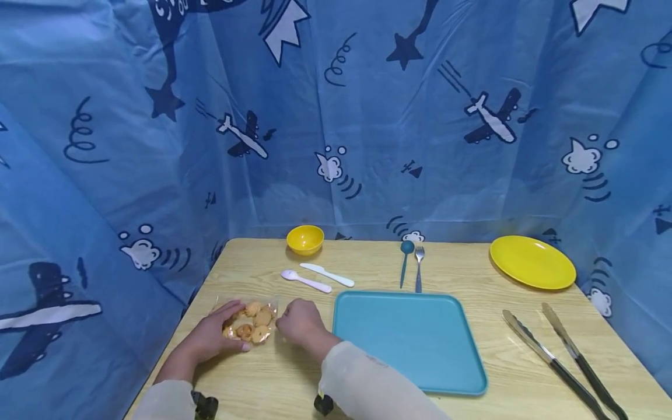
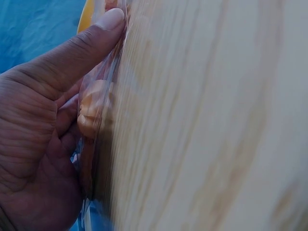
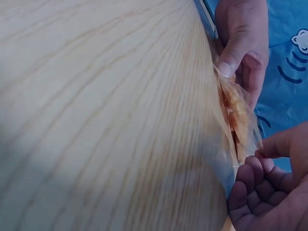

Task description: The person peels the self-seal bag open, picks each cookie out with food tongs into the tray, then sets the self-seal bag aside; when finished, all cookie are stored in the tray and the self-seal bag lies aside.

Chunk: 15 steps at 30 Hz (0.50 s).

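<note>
A clear plastic bag of cookies (image 1: 261, 318) lies on the wooden table at the left. My left hand (image 1: 214, 333) holds the bag's left part, thumb along the near side and fingers over the far side. In the left wrist view the thumb (image 2: 79, 53) presses on the film, with a cookie (image 2: 94, 108) showing beside it. At the bag's right edge, my right hand (image 1: 303, 322) pinches the film, its other fingers curled in. The right wrist view shows this pinch (image 3: 262, 156) from the side, with the cookies between both hands.
Right of my right hand lies a blue tray (image 1: 404, 341). Behind are a lilac spoon (image 1: 307, 281), a white knife (image 1: 328, 274), a yellow bowl (image 1: 305, 240), a teal spoon (image 1: 404, 265) and a fork (image 1: 419, 271). A yellow plate (image 1: 532, 262) and tongs (image 1: 564, 367) lie at the right.
</note>
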Available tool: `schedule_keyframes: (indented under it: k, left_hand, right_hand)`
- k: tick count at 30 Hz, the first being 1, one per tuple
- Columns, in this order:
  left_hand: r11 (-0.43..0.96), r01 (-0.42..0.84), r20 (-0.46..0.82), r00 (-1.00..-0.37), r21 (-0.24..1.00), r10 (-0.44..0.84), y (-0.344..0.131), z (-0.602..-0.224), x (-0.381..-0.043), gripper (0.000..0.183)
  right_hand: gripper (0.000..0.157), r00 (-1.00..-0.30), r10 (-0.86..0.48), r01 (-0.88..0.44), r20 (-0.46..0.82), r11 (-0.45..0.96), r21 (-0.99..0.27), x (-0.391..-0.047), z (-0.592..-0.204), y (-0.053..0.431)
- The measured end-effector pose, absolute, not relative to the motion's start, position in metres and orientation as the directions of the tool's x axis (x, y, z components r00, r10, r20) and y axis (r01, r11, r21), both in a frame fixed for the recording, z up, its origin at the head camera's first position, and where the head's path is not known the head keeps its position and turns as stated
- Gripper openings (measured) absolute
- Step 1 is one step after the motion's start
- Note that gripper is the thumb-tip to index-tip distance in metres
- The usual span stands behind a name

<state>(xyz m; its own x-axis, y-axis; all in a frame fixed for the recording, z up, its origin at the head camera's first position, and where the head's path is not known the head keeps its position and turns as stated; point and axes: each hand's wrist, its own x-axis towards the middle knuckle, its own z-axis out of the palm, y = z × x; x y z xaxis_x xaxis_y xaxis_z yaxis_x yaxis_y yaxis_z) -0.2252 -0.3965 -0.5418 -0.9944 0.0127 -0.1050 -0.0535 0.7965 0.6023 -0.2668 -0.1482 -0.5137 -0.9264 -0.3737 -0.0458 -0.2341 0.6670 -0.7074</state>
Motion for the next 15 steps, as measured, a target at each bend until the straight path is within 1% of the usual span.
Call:
schedule_keyframes:
  k: [8, 14, 15]
  left_hand:
    - [0.787, -0.067, -0.109, -0.994, 0.613, 0.000, -0.401, -0.543, -0.222, 0.114]
    - [0.802, -0.043, -0.089, -0.996, 0.596, 0.013, -0.401, -0.544, -0.225, 0.112]
    - [0.802, -0.041, -0.089, -0.996, 0.596, 0.016, -0.400, -0.544, -0.225, 0.112]
  right_hand:
    - [0.049, -0.908, -0.418, -0.279, -0.036, 0.666, -0.692, -0.268, -0.514, -0.152]
    - [0.039, -0.895, -0.442, -0.303, -0.051, 0.689, -0.658, -0.278, -0.513, -0.157]
    - [0.040, -0.895, -0.442, -0.305, -0.052, 0.695, -0.651, -0.280, -0.513, -0.158]
